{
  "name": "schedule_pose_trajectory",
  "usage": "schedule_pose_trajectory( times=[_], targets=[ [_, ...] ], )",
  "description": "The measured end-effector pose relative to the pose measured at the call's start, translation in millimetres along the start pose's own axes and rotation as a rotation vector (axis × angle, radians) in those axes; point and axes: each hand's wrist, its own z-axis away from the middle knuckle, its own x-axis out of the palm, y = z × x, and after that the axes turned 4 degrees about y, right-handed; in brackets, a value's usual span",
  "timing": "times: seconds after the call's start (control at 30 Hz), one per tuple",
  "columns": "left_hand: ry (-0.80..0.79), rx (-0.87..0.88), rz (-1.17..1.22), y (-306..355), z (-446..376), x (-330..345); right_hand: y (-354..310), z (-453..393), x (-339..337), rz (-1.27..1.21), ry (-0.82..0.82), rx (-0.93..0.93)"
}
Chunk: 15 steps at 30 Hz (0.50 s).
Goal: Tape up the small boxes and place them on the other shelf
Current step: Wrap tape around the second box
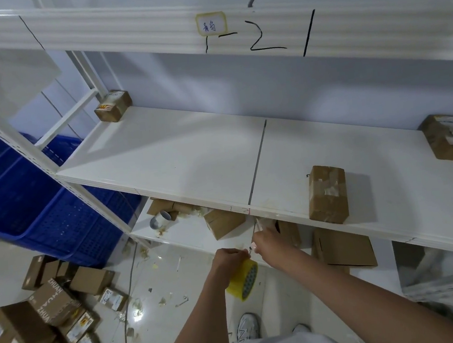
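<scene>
My left hand [229, 260] grips a yellow tape roll [244, 281] below the front edge of the white shelf [190, 158]. My right hand [266, 239] pinches the tape's free end and holds a thin pink tool that points up toward the shelf edge. A small brown box [327, 194] with torn tape patches stands upright on the shelf to the right of my hands. Another small box [113, 106] sits at the shelf's far left corner. Labelled boxes [452, 139] lie at the far right.
The lower shelf [182, 237] holds several cardboard boxes, a flat carton [345, 248] and a grey tape roll [160, 219]. Blue plastic crates [26, 192] stand to the left. Many boxes [40, 325] and tape scraps litter the floor at lower left.
</scene>
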Motion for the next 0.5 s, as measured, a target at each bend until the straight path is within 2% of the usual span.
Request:
schedule_pose_trajectory(
  times=[0.2, 0.33, 0.5],
  targets=[
    [0.052, -0.024, 0.026, -8.4, -0.5, -5.7, 20.4, 9.2, 2.2, -0.046, -0.028, 0.003],
    [0.04, -0.003, 0.052, -20.9, 0.7, -8.7, 42.7, 20.4, -0.1, -0.289, -0.02, 0.088],
    [-0.091, 0.075, 0.097, 0.6, 14.2, 6.2, 60.2, 36.8, -21.9, -0.557, 0.115, 0.176]
  ],
)
